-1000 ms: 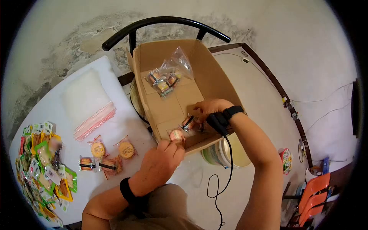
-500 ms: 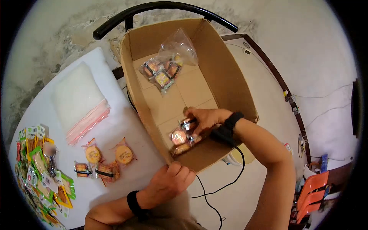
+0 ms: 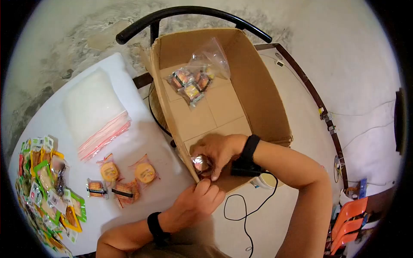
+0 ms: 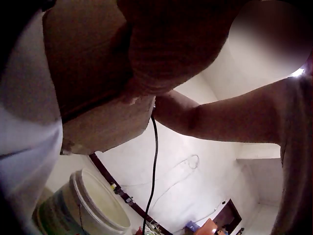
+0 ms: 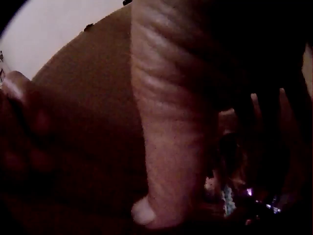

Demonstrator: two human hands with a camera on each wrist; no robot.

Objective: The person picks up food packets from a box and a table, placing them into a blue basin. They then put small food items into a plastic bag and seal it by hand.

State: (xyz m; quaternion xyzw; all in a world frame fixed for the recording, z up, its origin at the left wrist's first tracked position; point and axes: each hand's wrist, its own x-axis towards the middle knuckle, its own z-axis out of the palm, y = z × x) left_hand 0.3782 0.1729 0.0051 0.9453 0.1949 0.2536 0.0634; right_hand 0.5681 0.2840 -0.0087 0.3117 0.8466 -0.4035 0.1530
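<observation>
A cardboard box (image 3: 266,99) stands open in front of me. My left hand (image 3: 200,200) grips its near left corner at the rim, with the fingers curled over the edge. Inside that same corner, my right hand (image 3: 221,150) reaches down with thumb and fingers round some wrapped biscuits (image 3: 200,163). Most of them are hidden by the hand; shiny wrapper (image 5: 227,200) shows between thumb and fingers in the right wrist view. Farther back in the box lies a clear plastic bag (image 3: 213,56) with several wrapped biscuits (image 3: 191,88) in it.
On the white table (image 3: 150,137) to the left lie round wrapped biscuits (image 3: 145,173), rectangular packs (image 3: 125,191), a stack of clear zip bags (image 3: 92,107) and a pile of snack packets (image 3: 47,189). A bucket (image 4: 100,200) stands below the box; a black cable (image 3: 245,215) hangs from my right wrist.
My right hand has drawn the loose biscuits from the box's near right side into its near left corner. The left hand has stayed at the box's near left corner.
</observation>
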